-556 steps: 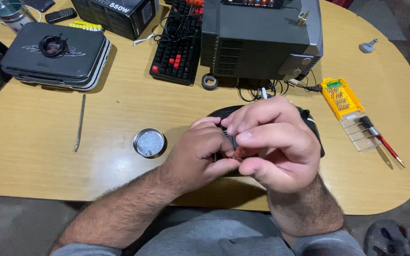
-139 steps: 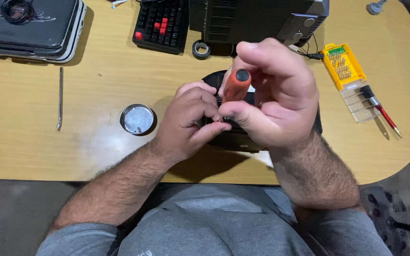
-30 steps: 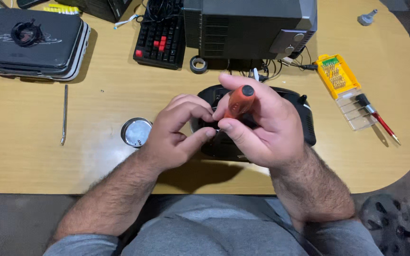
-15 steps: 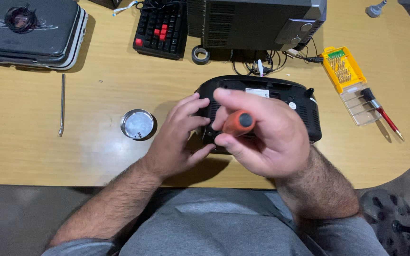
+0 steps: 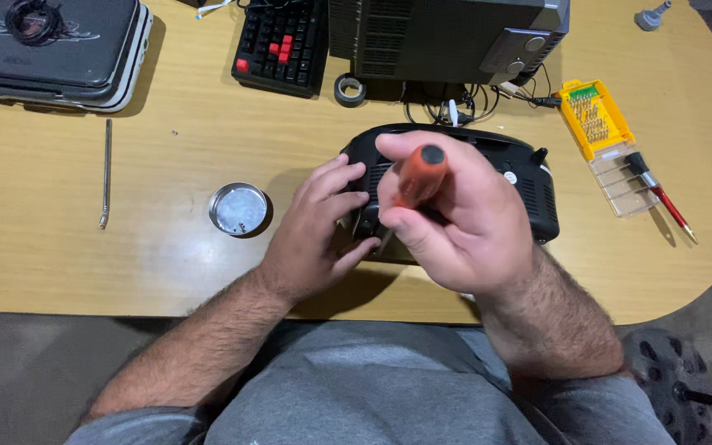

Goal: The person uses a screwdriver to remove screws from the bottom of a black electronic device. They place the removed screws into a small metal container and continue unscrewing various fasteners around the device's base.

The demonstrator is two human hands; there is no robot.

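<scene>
One screwdriver [image 5: 416, 177] — upright, tip down-left.

A yellow bit case [image 5: 590, 118] lies open on the tabletop [image 5: 166, 272] at the right, just beside the black device; its clear rectangular lid [image 5: 617, 185] extends toward the near edge. A grey hard case [image 5: 59, 45] with rounded corners and a pale rim sits at the far left corner; a faint light emblem [image 5: 22, 29] marks its lid. A small white label [image 5: 508, 175] shows on the black device [image 5: 529, 177]. No screens are visible.
</scene>
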